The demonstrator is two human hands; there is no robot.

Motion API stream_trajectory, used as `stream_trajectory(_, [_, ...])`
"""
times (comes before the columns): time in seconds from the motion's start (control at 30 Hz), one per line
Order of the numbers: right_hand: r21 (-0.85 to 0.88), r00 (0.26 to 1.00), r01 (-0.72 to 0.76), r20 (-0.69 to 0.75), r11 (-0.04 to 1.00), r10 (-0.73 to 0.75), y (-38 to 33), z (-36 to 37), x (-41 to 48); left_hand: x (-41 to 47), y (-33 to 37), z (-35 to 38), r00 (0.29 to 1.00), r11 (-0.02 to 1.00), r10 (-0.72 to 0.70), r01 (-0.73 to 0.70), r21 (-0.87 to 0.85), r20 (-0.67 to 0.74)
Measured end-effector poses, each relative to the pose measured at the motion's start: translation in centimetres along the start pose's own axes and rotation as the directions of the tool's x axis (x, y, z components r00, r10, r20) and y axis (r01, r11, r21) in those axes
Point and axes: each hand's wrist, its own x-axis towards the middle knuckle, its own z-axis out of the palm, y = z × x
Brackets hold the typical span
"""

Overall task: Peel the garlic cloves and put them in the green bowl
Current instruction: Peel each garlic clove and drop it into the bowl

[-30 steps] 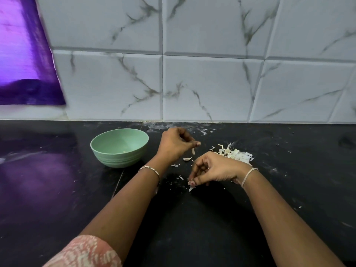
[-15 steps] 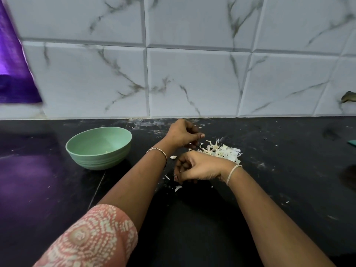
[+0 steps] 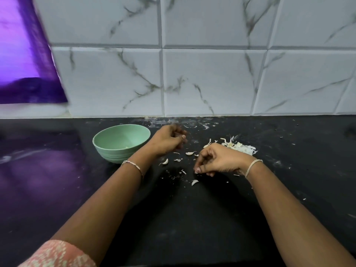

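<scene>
The green bowl (image 3: pixel 115 154) stands on the black counter, left of both hands; a small pale bit lies inside it. My left hand (image 3: pixel 166 140) hovers just right of the bowl, blurred, with its fingers curled and nothing visible in them. My right hand (image 3: pixel 217 160) rests low over the counter, fingertips pinched round a small garlic clove that is almost wholly hidden. A pile of garlic peel (image 3: pixel 239 147) lies behind the right hand. Loose peel scraps (image 3: pixel 194 182) are scattered between and in front of the hands.
The black counter (image 3: pixel 192 218) runs up to a white marble-tile wall (image 3: pixel 212 83). A purple panel (image 3: pixel 23 60) hangs at the far left, and its glow reflects on the counter's left part. White specks dot the counter near the wall.
My left hand has moved left from the peel pile to beside the bowl. The right hand has stayed in place. The view has swung left.
</scene>
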Motion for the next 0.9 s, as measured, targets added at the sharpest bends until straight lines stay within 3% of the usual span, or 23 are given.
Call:
stream_trajectory(0.23, [-0.151, 0.998, -0.056, 0.005, 0.987, 0.058, -1.0, -0.6, 0.4, -2.7, -3.0, -0.6, 0.991, 0.987, 0.038, -0.017, 0.159, -0.130])
stream_trajectory(0.37, [-0.210, 0.993, -0.011, -0.114, 0.978, -0.014, -3.7, -2.8, 0.1, -3.1, -2.8, -0.6, 0.978, 0.974, 0.096, -0.054, 0.221, -0.186])
stream_trajectory(0.5, [0.078, 0.941, 0.163, -0.311, 0.983, -0.131, -7.5, -5.1, -0.8, -3.4, -2.3, -0.8, 0.963, 0.968, 0.133, -0.075, 0.238, -0.235])
stream_trajectory(0.57, [0.119, 0.933, 0.176, -0.336, 0.977, -0.127, -7.5, -4.8, -0.7, -3.3, -2.3, -0.9, 0.956, 0.973, 0.133, -0.076, 0.218, -0.260])
stream_trajectory(0.63, [-0.078, 0.973, 0.022, -0.226, 0.997, -0.040, -6.0, -2.3, -0.1, -3.3, -2.4, -0.8, 0.955, 0.977, 0.127, -0.073, 0.201, -0.270])
stream_trajectory(0.7, [-0.333, 0.985, -0.160, -0.112, 0.929, 0.130, -3.5, 0.3, 0.7, -3.5, -2.2, -0.6, 0.956, 0.981, 0.117, -0.069, 0.180, -0.270])
stream_trajectory(0.73, [-0.369, 0.980, -0.193, -0.119, 0.909, 0.159, -2.9, 0.5, 1.0, -3.6, -2.3, -0.5, 0.956, 0.982, 0.115, -0.068, 0.175, -0.271])
stream_trajectory(0.8, [-0.284, 0.980, -0.161, -0.162, 0.945, 0.119, -3.8, -0.5, 1.0, -3.6, -2.3, -0.4, 0.955, 0.979, 0.118, -0.066, 0.194, -0.270])
stream_trajectory(0.9, [0.095, 0.961, 0.021, -0.277, 0.995, 0.006, -5.3, -1.8, 0.2, -3.4, -2.3, -0.3, 0.956, 0.976, 0.124, -0.069, 0.206, -0.266])
